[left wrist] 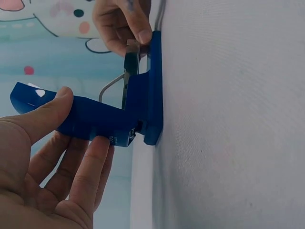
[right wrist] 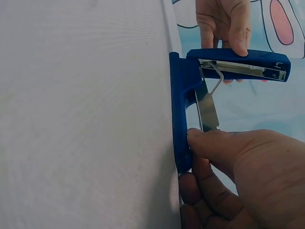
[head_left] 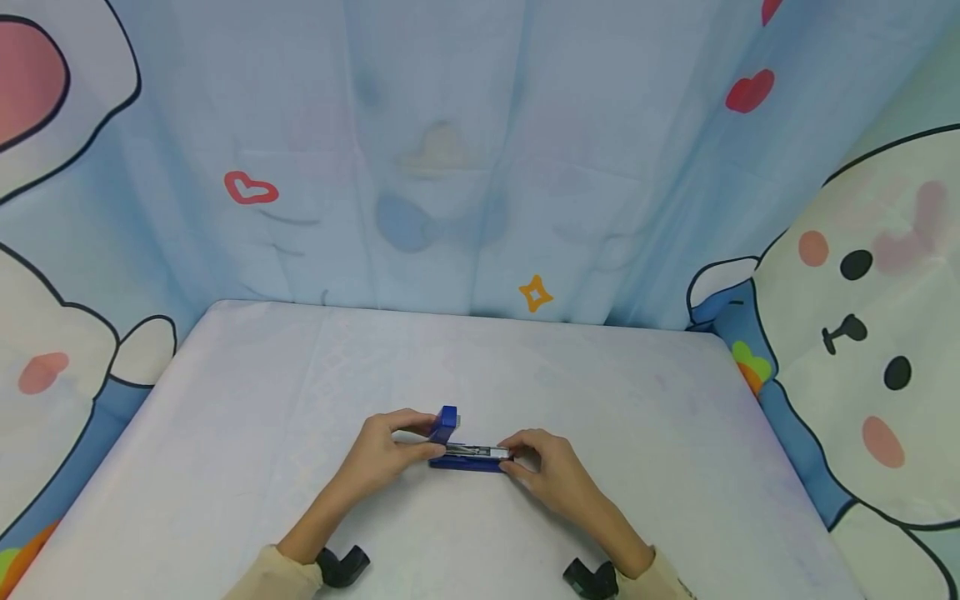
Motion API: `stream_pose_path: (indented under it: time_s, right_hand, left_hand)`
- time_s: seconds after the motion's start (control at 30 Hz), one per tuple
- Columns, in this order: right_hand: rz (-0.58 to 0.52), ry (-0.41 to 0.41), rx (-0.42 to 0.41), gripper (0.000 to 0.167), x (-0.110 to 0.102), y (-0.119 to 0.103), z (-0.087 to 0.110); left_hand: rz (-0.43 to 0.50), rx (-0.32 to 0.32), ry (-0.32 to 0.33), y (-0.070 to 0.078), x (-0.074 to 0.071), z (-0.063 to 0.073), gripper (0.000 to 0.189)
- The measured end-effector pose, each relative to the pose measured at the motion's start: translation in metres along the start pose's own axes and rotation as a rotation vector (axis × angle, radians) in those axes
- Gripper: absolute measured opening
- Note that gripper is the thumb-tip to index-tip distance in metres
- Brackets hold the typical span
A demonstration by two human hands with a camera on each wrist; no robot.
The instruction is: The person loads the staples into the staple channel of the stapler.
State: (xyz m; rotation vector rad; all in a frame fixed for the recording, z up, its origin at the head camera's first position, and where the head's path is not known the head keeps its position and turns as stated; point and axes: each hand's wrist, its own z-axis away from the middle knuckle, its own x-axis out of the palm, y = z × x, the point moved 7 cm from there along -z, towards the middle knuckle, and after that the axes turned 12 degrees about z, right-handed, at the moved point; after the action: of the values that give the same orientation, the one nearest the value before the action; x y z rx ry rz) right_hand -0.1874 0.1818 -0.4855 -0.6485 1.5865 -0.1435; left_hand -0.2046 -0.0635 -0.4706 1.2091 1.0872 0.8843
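A blue stapler [head_left: 468, 465] lies on the white-covered table, with its base flat and its top cover [left wrist: 90, 114] swung up steeply. Thumb and fingers of my left hand [head_left: 386, 450] pinch this raised cover near the hinge end. At the other end, my right hand [head_left: 551, 471] grips the front of the stapler base [right wrist: 178, 109] between thumb and fingers. Between the two hands the metal staple channel [right wrist: 207, 110] is exposed, tilted slightly up from the base. A bent metal wire [right wrist: 220, 81] links the channel and the cover. Whether staples lie inside is too small to tell.
The white cloth-covered table [head_left: 300, 383] spreads around both hands. Behind it hangs a light blue curtain [head_left: 450, 167] with cartoon prints, which also runs down both sides. Black wrist mounts [head_left: 343, 567] are worn near both sleeves.
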Motion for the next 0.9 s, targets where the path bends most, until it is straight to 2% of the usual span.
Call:
stream_pose_path:
  time_s: [0.3,0.9]
  right_hand:
    - [-0.003,0.0,-0.016,0.021,0.0,0.0,0.0]
    - [-0.011,-0.012,-0.009,0.022,0.0,-0.001,-0.002]
  left_hand:
    - [-0.008,0.002,0.008,-0.001,0.002,-0.001,0.037]
    - [-0.079,0.06,-0.007,0.012,0.009,-0.002,0.034]
